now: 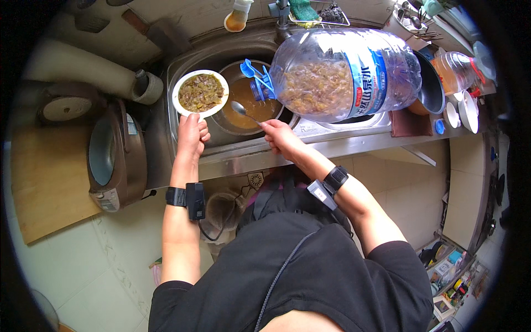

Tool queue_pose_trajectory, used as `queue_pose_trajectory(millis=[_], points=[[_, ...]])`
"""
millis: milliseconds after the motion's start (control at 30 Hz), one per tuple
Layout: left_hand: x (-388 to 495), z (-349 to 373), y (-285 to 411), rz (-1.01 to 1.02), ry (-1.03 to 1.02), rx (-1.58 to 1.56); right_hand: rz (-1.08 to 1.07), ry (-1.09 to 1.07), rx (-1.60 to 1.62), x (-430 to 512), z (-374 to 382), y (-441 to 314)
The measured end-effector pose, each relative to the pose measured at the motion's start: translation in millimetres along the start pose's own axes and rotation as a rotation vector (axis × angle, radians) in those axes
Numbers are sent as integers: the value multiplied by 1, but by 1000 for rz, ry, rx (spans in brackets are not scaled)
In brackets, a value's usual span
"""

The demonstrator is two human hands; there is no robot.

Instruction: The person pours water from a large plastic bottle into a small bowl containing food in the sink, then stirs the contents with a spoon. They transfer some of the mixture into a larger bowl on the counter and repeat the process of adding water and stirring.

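My left hand (193, 133) grips the near edge of a white bowl (176, 96) of brownish-green chopped food (201, 93), above the left side of the sink. In my right hand (281, 137) is a metal spoon (242, 110), its head over a round metal basin (249, 132) of cloudy brown liquid (244, 97). A large clear plastic water bottle (398, 74) lies on its side at the right of the basin, partly filled with similar chopped food. Its mouth, with a blue handle (262, 78), points left toward the basin. How the bottle is supported is hidden.
A brown rice cooker (135, 153) with its lid raised stands left of the sink (169, 120). Right of the bottle are a dark pot (435, 91), a brown cloth (410, 123), white bowls (470, 112) and a blue cap (439, 126). The faucet (283, 20) rises behind.
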State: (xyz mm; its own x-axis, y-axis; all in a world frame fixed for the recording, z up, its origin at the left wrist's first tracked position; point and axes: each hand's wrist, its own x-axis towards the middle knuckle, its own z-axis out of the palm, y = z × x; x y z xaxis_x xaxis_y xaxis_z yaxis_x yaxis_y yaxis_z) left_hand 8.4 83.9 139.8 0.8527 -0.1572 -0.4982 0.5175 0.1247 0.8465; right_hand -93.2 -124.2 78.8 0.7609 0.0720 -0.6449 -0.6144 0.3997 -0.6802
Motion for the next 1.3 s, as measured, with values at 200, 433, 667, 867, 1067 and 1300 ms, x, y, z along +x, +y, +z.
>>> queue_pose_trajectory(millis=[200, 433, 667, 867, 1067, 1300], points=[[11, -13, -15, -337, 10, -607, -2, 77, -124, -12, 14, -9], [-7, -35, -15, -32, -42, -620, -642, 135, -393, -33, 30, -26], [-72, 34, 70, 288, 243, -492, -878, 99, -355, -86, 6, -113], [-115, 215, 94, 334, -198, -434, -941, 122, -89, -196, -150, -194], [-131, 459, 35, 54, -642, -425, -1031, 486, 27, -315, -363, -225], [-171, 696, -58, -611, -1069, -413, -1050, 967, 178, -440, -541, -225]])
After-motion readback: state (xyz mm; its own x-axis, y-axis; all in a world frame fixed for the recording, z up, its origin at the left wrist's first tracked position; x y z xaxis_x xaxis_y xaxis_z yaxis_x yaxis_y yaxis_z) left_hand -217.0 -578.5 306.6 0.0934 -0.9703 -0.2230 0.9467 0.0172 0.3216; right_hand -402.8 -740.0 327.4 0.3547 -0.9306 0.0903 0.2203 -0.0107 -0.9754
